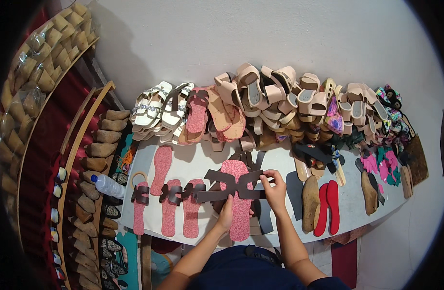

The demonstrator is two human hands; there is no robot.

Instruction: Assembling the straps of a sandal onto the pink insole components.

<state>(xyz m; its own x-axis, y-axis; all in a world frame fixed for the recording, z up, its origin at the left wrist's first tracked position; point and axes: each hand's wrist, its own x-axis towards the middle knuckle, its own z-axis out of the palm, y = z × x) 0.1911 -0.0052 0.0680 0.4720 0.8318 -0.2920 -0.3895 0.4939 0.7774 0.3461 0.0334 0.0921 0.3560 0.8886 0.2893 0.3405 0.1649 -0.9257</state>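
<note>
Above the table's front edge, my left hand point(225, 216) grips a pink patterned insole point(239, 224) at its narrow middle. The thumb lies on the front near a dark brown upper strap point(222, 194), and some fingers are behind the insole. This strap has a crossed shape, lies over the insole and has ends sticking out on both sides. My right hand point(275, 186) is closed with thumb and forefinger at the strap's upper right end. To the left, several pink insoles point(168, 220) with brown straps lie in a row, with a bare pink insole point(161, 169) behind them.
Finished-looking sandals point(265, 96) are heaped along the wall. Wooden shoe lasts point(310, 208) and red insoles point(333, 208) lie to the right on the table point(350, 227). A water bottle point(108, 186) and a rack of lasts point(100, 150) stand at the left.
</note>
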